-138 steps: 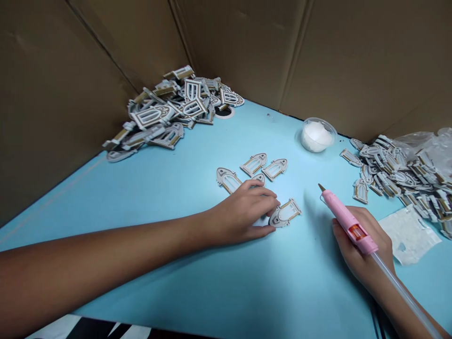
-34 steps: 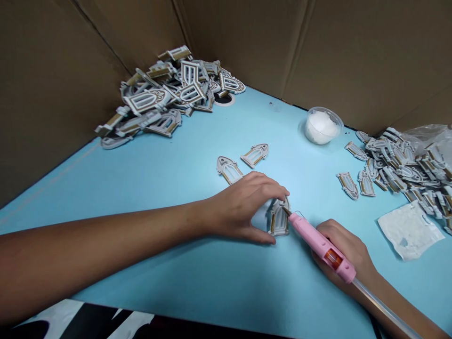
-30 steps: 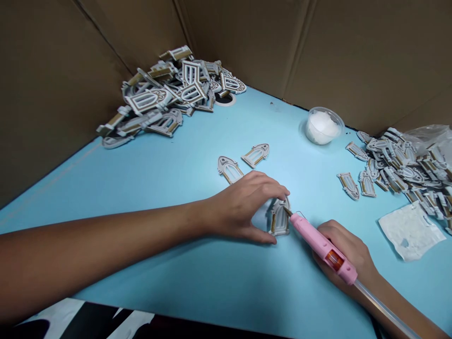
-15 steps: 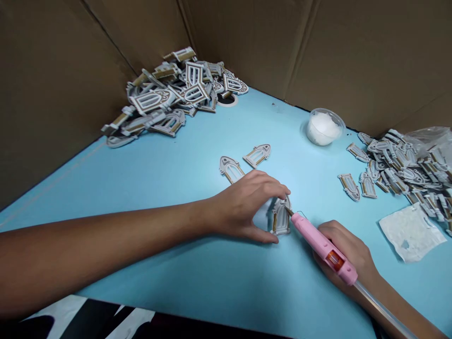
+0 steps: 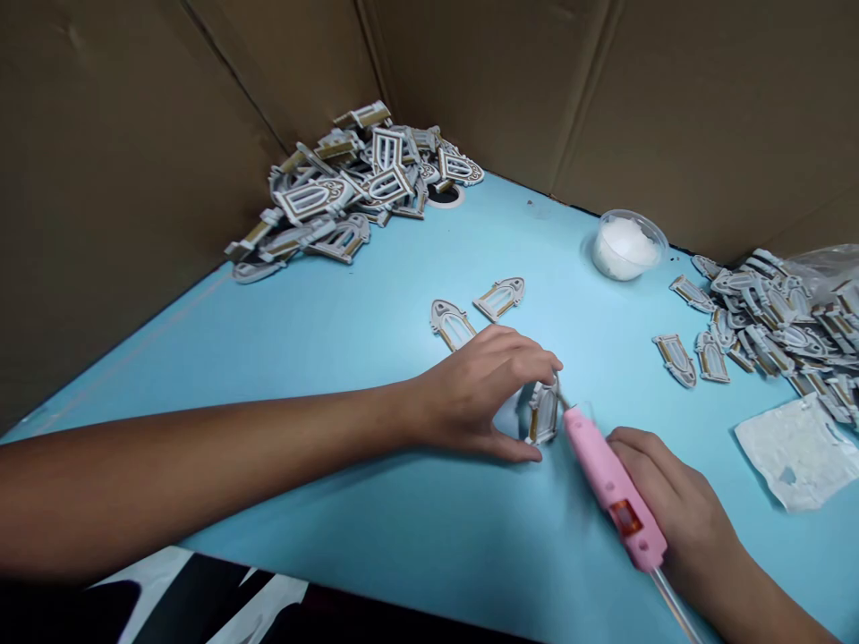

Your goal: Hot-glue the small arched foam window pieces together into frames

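In the head view, my left hand [image 5: 487, 394] holds a small white arched window piece [image 5: 544, 411] with gold sides, its thumb at the base and its fingertips at the pointed top. The piece is tilted up off the blue table. My right hand [image 5: 671, 501] is closed around a pink glue gun [image 5: 614, 487] with a clear stick coming out of its back end. The thin metal nozzle points at the upper right edge of the piece; I cannot tell whether they touch. Two more arched pieces, a nearer one [image 5: 452, 324] and a farther one [image 5: 499, 299], lie just beyond my left hand.
A large pile of window pieces [image 5: 349, 188] leans into the back left corner. Another heap [image 5: 771, 309] lies at the right by a plastic bag [image 5: 829, 268]. A clear cup [image 5: 624, 246] of white material stands near the cardboard wall [image 5: 470, 80]. A white sheet [image 5: 795, 452] lies at right.
The glue gun's nozzle has moved from over the piece's face to its right edge, and the gun has swung steeper. My left hand keeps its hold. The whole view has shifted slightly.
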The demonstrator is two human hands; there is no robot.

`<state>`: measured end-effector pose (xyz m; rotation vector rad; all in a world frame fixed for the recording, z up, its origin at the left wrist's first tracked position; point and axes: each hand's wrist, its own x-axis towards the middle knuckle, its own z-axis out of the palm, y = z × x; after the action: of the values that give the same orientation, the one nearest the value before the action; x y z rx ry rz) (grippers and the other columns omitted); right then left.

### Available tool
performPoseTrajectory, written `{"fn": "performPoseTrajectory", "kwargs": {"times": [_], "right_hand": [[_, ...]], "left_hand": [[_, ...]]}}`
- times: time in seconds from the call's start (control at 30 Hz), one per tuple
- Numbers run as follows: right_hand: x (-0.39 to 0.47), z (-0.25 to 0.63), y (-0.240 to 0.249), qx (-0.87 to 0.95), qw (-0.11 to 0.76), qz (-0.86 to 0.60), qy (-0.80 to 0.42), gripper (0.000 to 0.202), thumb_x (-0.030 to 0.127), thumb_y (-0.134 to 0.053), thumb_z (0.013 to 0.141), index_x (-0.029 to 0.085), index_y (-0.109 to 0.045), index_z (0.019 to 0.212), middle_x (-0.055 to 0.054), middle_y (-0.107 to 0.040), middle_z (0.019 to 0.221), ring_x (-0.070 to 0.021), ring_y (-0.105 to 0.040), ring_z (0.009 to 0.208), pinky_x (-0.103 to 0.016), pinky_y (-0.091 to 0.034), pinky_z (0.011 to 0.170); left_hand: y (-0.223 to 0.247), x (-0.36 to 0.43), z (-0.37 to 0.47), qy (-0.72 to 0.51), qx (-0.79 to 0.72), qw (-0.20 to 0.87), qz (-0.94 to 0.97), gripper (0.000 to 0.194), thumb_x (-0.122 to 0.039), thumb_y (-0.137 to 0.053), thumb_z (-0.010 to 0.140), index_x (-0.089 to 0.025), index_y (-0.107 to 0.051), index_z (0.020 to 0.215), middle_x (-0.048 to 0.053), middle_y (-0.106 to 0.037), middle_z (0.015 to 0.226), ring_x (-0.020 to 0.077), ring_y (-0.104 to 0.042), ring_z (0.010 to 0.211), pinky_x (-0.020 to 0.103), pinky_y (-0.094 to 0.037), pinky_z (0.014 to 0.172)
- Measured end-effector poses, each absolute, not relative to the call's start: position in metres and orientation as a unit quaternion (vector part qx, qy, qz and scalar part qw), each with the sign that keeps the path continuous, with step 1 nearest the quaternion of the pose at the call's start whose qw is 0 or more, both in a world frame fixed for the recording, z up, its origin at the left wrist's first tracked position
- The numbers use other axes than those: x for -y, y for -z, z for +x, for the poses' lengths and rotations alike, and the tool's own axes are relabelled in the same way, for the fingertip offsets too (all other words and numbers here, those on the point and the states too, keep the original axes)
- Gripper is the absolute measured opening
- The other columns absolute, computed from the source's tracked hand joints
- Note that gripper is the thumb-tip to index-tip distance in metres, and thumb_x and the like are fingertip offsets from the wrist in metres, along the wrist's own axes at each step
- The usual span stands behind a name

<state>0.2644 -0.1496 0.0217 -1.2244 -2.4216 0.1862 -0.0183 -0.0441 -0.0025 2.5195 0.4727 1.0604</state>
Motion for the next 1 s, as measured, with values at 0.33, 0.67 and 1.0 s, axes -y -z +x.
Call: {"fn": "performPoseTrajectory", "kwargs": {"times": [0.33, 0.67, 1.0], "right_hand": [[0.128, 0.281, -0.032, 0.798, 0.235, -0.555, 0.004, 0.018, 0.017, -0.057, 0.094, 0.024, -0.060, 0.111, -0.007, -0.069, 0.105, -0.0208, -0.070, 0.090, -0.028, -0.054, 0.065], [0.128, 0.279, -0.032, 0.813, 0.241, -0.530, -0.009, 0.019, 0.015, -0.057, 0.095, 0.023, -0.059, 0.112, -0.007, -0.068, 0.106, -0.0200, -0.068, 0.091, -0.028, -0.054, 0.069], [0.128, 0.279, -0.032, 0.817, 0.245, -0.522, -0.009, 0.019, 0.014, -0.057, 0.097, 0.023, -0.059, 0.114, -0.008, -0.067, 0.105, -0.0199, -0.068, 0.092, -0.028, -0.054, 0.069]], "left_hand": [[-0.001, 0.045, -0.018, -0.235, -0.228, 0.198, 0.924, 0.076, -0.052, -0.083, 0.077, -0.019, -0.049, 0.137, 0.012, -0.068, 0.128, 0.0338, -0.060, 0.123, 0.047, -0.035, 0.108], [0.003, 0.045, -0.017, -0.202, -0.260, 0.149, 0.933, 0.051, -0.044, -0.066, 0.085, -0.016, -0.063, 0.129, 0.015, -0.067, 0.128, 0.0338, -0.058, 0.119, 0.047, -0.039, 0.102], [0.001, 0.043, -0.017, -0.218, -0.266, 0.136, 0.929, 0.048, -0.039, -0.068, 0.083, -0.018, -0.061, 0.126, 0.014, -0.064, 0.131, 0.0346, -0.055, 0.127, 0.049, -0.036, 0.105]]}}
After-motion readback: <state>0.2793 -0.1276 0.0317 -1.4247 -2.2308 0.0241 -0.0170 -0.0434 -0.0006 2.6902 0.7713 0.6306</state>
